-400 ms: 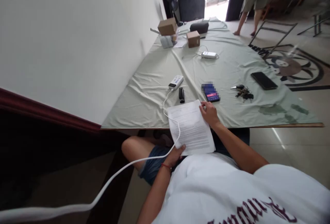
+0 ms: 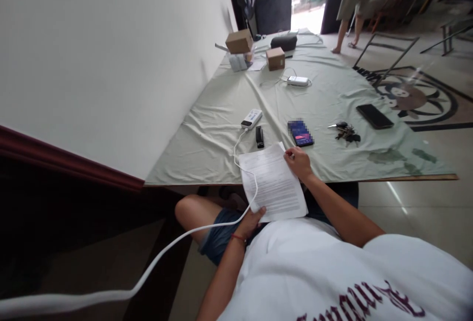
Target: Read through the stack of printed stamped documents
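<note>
A stack of printed paper sheets [image 2: 277, 188] rests partly on the table edge and tilts down toward my lap. My left hand [image 2: 252, 220] grips its lower left corner, thumb on top and the other fingers hidden beneath. At the upper right edge, my right hand [image 2: 298, 162] pinches the top sheet between thumb and fingers; that corner is slightly lifted and bent. Just beyond the paper lies a black stapler [image 2: 259, 137]. A white power bank [image 2: 252, 119] sits behind it, and its white cable [image 2: 207, 229] runs across the sheets toward the camera.
On the green tablecloth [image 2: 207, 148] are a lit phone [image 2: 300, 132], keys [image 2: 347, 135] and a dark phone [image 2: 374, 116]. Farther back stand cardboard boxes [image 2: 275, 58], a second power bank [image 2: 297, 81] and a dark case [image 2: 284, 42]. A person [image 2: 351, 10] stands beyond a folding chair frame [image 2: 395, 47].
My right fingers have curled at the paper's upper right edge and bent the top sheet's corner inward. My left hand stays put. The person in the background has shifted their feet.
</note>
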A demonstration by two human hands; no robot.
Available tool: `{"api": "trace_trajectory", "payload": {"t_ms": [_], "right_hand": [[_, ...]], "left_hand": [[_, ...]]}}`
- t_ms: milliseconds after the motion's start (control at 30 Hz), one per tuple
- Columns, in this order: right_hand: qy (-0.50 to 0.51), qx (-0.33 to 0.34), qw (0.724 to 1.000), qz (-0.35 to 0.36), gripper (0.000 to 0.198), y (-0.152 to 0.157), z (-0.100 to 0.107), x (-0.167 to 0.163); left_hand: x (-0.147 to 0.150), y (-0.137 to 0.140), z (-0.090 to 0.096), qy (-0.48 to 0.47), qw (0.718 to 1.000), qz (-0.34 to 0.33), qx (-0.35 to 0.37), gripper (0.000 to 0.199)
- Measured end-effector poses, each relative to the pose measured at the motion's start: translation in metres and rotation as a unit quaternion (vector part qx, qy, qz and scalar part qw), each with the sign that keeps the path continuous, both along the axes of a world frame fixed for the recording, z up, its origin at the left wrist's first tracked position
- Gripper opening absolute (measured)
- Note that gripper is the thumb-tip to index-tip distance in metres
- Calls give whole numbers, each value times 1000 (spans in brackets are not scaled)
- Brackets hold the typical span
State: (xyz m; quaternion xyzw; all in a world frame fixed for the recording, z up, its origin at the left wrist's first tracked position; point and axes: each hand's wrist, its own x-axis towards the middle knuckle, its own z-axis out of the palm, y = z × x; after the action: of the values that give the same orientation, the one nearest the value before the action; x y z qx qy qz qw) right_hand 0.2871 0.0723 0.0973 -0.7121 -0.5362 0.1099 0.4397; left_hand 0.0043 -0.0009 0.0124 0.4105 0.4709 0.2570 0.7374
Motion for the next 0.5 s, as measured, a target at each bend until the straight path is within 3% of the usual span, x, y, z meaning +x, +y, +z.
{"api": "trace_trajectory", "payload": {"t_ms": [167,267,400,500], "right_hand": [[97,72,992,20,14,-8,4,6],[146,103,981,73,17,-22,15,7],[159,109,948,254,18,-46,40,13],[175,49,887,425,18,-61,57,21]], "left_hand": [[-2,1,-2,0,1000,1,2,86],[-4,1,-6,-1,1000,-2,6,82],[-3,2,-8,-1,1000,8,-3,76],[1,3,-3,-26,999,23,-31,74]]}}
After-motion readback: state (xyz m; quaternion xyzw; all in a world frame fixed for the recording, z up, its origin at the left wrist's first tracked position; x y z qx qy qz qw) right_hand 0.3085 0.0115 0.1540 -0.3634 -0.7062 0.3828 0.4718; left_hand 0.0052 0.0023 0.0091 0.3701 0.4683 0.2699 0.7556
